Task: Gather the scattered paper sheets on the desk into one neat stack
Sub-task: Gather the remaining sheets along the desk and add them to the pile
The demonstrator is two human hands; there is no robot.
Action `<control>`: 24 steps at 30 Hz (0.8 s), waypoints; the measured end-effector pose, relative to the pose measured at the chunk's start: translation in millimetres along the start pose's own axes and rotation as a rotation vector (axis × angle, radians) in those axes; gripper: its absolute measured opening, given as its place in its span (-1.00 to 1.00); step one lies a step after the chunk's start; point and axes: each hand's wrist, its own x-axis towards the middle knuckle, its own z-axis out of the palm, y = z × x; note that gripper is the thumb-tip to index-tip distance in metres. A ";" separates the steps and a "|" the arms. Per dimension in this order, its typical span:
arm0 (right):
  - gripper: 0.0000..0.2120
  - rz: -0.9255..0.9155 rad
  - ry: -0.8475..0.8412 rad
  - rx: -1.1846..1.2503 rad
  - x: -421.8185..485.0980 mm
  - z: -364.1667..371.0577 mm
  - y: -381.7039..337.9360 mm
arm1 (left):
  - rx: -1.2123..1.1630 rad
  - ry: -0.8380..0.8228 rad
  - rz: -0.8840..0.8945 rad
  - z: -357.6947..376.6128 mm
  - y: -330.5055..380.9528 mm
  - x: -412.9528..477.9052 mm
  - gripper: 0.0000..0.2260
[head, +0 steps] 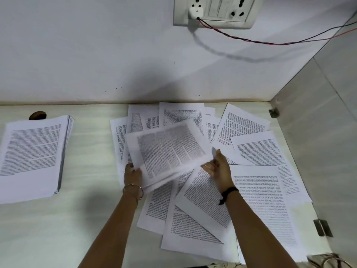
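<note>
Head view: desk (90, 151) strip between stack (31, 157) edge and scattered sheets (260, 190).

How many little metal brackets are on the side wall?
2. One small grey metal bracket sits low on the grey side panel, at its far end; the other is low near its closer end. More could be hidden under papers.

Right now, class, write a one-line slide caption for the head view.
Left hand and right hand hold a bundle of sheets above scattered papers on the desk; a stack sits at left.
</note>
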 end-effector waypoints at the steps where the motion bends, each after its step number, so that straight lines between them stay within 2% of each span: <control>1: -0.32 0.033 -0.065 0.075 -2.9 7.2 5.8 | -0.106 -0.027 -0.054 3.3 -6.0 -3.3 -0.68; 3: -0.52 0.094 -0.124 -0.049 -10.9 32.5 20.1 | -0.235 -0.156 -0.183 13.4 -15.9 -14.1 -0.73; 4: -0.51 0.120 -0.121 -0.183 -12.1 45.5 29.6 | -0.282 -0.232 -0.253 18.3 -16.4 -23.7 -0.82; 5: -0.39 0.134 -0.115 -0.311 -12.2 56.7 41.9 | -0.298 -0.309 -0.303 22.5 -15.6 -33.6 -0.90; 7: -0.14 0.134 -0.097 -0.471 -2.2 63.6 66.1 | -0.292 -0.387 -0.326 25.6 -15.1 -43.9 -0.92; 9: -0.23 0.064 -0.110 -0.532 -3.9 68.2 58.2 | -0.309 -0.306 -0.260 12.1 -8.5 -41.2 -0.90; 11: -0.40 0.060 -0.166 -0.542 -9.5 67.3 39.4 | -0.356 -0.181 -0.175 -7.2 -1.9 -26.6 -0.78; 12: -0.45 0.078 -0.225 -0.536 -6.7 59.3 35.7 | -0.342 -0.141 -0.156 -15.9 1.8 -18.3 -0.74; 14: -0.47 0.124 -0.281 -0.540 -3.9 47.9 28.6 | -0.218 -0.102 -0.163 -29.8 7.2 -5.5 -0.77; 16: -0.43 0.087 -0.156 -0.607 -2.5 42.7 29.1 | -0.058 -0.147 -0.184 -31.1 7.8 3.7 -0.78; 19: -0.57 -0.075 0.203 -0.668 -15.1 46.5 30.5 | 0.137 -0.220 -0.181 -19.5 6.5 1.9 -0.73; 20: -0.60 -0.119 0.253 -0.705 -19.4 47.8 31.5 | 0.189 -0.229 -0.174 -14.2 6.7 -1.4 -0.72; 24: -0.54 -0.166 0.138 -0.940 -24.5 51.8 43.6 | 0.273 -0.223 -0.110 6.5 16.4 -26.7 -0.62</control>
